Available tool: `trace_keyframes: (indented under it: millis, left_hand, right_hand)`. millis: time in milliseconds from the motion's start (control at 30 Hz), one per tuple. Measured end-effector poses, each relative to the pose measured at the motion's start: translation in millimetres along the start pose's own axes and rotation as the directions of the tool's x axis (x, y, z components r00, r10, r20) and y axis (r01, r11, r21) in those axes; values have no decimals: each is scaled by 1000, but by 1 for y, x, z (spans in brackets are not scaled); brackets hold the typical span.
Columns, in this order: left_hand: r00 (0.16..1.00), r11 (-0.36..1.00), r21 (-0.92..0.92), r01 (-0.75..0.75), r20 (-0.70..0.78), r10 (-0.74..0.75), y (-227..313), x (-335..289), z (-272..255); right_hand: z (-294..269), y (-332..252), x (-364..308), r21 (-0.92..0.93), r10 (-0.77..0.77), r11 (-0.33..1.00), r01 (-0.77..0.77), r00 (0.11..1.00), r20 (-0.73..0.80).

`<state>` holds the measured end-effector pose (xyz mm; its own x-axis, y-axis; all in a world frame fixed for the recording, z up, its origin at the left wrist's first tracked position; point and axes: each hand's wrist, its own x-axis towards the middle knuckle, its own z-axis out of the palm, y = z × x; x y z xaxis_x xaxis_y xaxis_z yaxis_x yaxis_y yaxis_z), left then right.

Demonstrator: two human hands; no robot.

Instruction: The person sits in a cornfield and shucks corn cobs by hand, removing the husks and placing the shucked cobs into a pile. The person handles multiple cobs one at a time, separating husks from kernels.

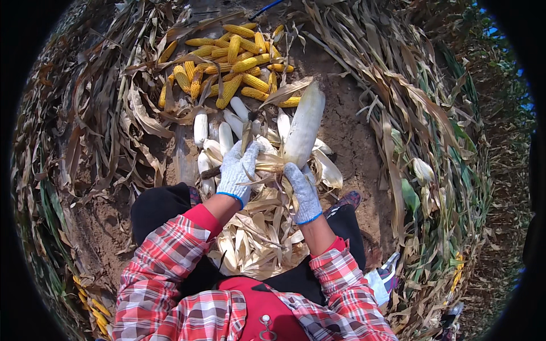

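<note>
My two hands wear white knitted gloves with blue cuffs. An ear of corn (268, 166) with dry husk lies between them, and a broad pale husk leaf (307, 122) stands up from its right end. My left hand (238, 169) is closed round the ear's left part, where a dark tip or stalk sticks out. My right hand (303, 190) is closed on the husk at the right end; its fingertips are partly hidden. Just beyond my hands lie several pale ears (201, 128), some perhaps still wrapped in husk.
A heap of yellow corn ears (227, 62) lies on the soil farther ahead. Loose pale husks (256, 241) cover the ground between my legs. Dry stalks and leaves (392, 91) are piled on both sides. A pale bag-like thing (378, 286) lies by my right side.
</note>
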<state>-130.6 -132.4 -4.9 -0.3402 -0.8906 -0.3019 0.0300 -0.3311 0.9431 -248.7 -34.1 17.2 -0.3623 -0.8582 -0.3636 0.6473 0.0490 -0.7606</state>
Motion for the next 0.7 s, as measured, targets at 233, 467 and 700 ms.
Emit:
trace_keyframes:
  millis: [233,467,700]
  left_hand:
    - [848,722,454,-523,360,388,20,-31,1]
    - [663,690,474,-546,749,11,36,-33,-23]
    - [950,996,47,75,299,-86,73,-2,-51]
  right_hand:
    - [4,-19,12,339,298,896,-287,954,18]
    - [-35,-2,13,128,253,963,-238,961,-115]
    - [-24,-2,7,-483,117,869,-109,993,-13]
